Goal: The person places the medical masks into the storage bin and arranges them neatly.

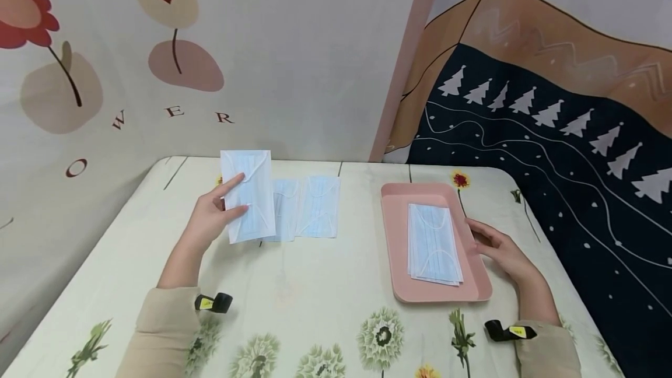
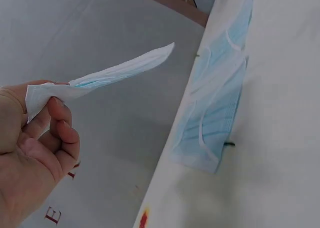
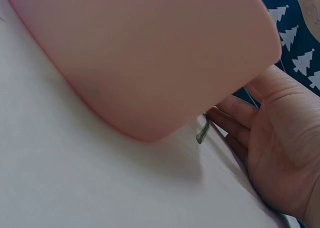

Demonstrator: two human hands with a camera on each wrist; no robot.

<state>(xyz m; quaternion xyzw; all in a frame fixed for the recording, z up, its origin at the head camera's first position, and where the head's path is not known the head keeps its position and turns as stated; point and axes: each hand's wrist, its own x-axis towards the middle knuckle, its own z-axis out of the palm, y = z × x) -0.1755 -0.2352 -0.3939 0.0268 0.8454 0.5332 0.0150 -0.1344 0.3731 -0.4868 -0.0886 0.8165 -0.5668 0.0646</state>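
My left hand (image 1: 212,217) pinches a light blue face mask (image 1: 248,194) by its lower left edge and holds it lifted above the table; in the left wrist view the mask (image 2: 117,72) shows edge-on over my fingers (image 2: 60,130). Two more masks (image 1: 307,207) lie flat on the table just right of it, seen as overlapping masks (image 2: 215,105) from the left wrist. A pink tray (image 1: 399,238) on the right holds a small stack of masks (image 1: 433,244). My right hand (image 1: 499,249) rests with straight fingers against the tray's right rim (image 3: 150,62).
The table (image 1: 315,308) has a pale cloth printed with flowers. Patterned fabric walls stand close behind and to the right. Black wrist straps (image 1: 215,303) sit on both sleeves. Bare cloth lies between the loose masks and the tray.
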